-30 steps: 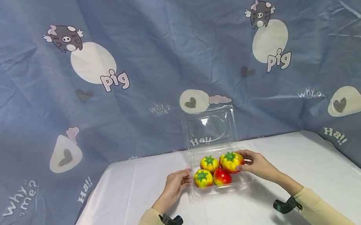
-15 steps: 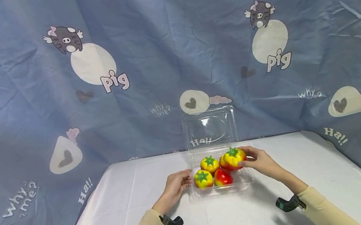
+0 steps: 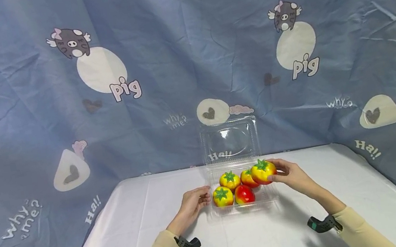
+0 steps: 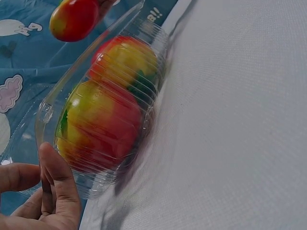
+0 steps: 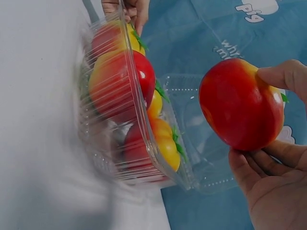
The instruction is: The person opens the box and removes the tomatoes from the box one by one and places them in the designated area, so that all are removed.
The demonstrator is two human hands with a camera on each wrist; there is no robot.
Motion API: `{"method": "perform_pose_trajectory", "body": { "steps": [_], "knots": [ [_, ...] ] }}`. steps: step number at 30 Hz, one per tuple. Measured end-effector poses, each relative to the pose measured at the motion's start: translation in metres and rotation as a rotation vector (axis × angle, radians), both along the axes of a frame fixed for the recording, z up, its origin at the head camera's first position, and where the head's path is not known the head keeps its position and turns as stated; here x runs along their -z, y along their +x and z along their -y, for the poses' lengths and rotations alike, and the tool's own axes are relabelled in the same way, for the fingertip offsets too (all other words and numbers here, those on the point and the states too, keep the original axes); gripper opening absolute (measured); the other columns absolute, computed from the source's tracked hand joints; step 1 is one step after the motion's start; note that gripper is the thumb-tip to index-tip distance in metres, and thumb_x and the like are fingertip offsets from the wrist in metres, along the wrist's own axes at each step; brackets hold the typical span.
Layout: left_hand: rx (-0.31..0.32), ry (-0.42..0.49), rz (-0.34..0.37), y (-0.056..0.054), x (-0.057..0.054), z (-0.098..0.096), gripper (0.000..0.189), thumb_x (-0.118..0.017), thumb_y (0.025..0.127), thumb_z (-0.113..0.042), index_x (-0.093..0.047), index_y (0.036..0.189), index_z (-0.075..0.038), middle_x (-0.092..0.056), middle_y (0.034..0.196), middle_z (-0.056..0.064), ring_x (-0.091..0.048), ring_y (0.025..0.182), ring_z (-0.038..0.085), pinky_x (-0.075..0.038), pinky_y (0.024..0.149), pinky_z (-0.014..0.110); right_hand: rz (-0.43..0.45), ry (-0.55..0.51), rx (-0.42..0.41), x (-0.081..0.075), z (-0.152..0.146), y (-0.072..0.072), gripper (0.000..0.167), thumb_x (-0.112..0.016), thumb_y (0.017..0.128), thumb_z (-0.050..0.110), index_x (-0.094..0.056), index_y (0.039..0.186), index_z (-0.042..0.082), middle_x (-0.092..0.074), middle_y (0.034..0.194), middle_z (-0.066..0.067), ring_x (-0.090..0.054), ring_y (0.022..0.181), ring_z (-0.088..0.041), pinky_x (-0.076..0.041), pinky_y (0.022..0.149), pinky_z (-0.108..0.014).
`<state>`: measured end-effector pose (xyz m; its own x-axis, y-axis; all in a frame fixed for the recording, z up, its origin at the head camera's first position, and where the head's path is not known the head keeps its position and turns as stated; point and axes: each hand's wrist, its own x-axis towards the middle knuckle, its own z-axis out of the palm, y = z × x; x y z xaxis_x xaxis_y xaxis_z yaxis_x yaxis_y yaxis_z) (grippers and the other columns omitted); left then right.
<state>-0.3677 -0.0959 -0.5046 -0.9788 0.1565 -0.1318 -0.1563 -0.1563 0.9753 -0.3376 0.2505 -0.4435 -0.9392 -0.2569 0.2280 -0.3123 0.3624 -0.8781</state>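
Observation:
My right hand point(image 3: 294, 176) holds a yellow-and-red toy tomato point(image 3: 263, 172) with green leaves between thumb and fingers, raised over the right side of a clear plastic clamshell box point(image 3: 236, 209). In the right wrist view the held tomato point(image 5: 242, 105) shows its red underside, apart from the box. Several more toy tomatoes sit inside, among them a mostly red one point(image 3: 244, 195) whose leaves are hidden. At the box's left end, my left hand point(image 3: 191, 203) pinches the rim, seen closely in the left wrist view with thumb and fingers point(image 4: 62, 182) on either side.
The box's clear lid point(image 3: 230, 140) stands open at the back, against a blue patterned curtain point(image 3: 163, 59). A white cloth point(image 3: 149, 206) covers the table. Each wrist wears a dark band, such as the right wristband point(image 3: 322, 224).
My right hand has lifted the toy tomato up and to the right, uncovering more of the tomato behind it. The left hand and the box have stayed in place.

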Motion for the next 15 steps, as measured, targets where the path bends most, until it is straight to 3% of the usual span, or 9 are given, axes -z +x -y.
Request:
{"method": "perform_pose_trajectory", "body": {
  "steps": [15],
  "knots": [
    [0.013, 0.006, 0.006, 0.0001, 0.0001, 0.0006, 0.042, -0.055, 0.096, -0.012, -0.052, 0.129, 0.013, -0.062, 0.089, 0.008, -0.058, 0.073, 0.01, -0.053, 0.066, 0.021, 0.007, -0.002, 0.008, 0.0031, 0.0002, 0.0029, 0.06, -0.072, 0.087, 0.02, -0.048, 0.14, 0.004, -0.048, 0.14, -0.024, -0.048, 0.127, -0.044, -0.053, 0.095, -0.036]
  ]
}}
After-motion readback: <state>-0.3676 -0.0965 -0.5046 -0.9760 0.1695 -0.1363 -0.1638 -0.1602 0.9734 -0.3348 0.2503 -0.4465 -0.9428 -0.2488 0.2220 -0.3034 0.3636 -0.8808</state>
